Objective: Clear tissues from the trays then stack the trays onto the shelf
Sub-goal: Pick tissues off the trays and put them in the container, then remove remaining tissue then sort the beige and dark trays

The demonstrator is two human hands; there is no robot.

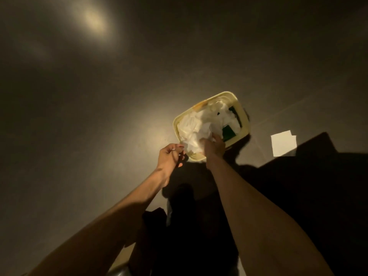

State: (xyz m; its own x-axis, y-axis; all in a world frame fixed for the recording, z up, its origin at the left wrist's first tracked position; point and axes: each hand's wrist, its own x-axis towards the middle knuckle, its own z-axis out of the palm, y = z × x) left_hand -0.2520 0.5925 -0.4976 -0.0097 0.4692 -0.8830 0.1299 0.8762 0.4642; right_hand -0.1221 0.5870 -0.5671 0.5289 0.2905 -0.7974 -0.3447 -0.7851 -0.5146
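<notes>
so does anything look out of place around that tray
Yes: a white sheet of paper lies loose on the floor, right of the yellow tray, apart from the tissues piled inside it.

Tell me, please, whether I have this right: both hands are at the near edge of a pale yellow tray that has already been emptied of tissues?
Not quite. The head view shows the pale yellow tray still heaped with white tissues. The rest holds: the left hand and right hand are at its near edge.

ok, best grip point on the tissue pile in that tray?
Take the tissue pile at its near bunched edge, from above on the person's side. It mounds over the cream tray rim there, where the right hand already digs in.
</notes>
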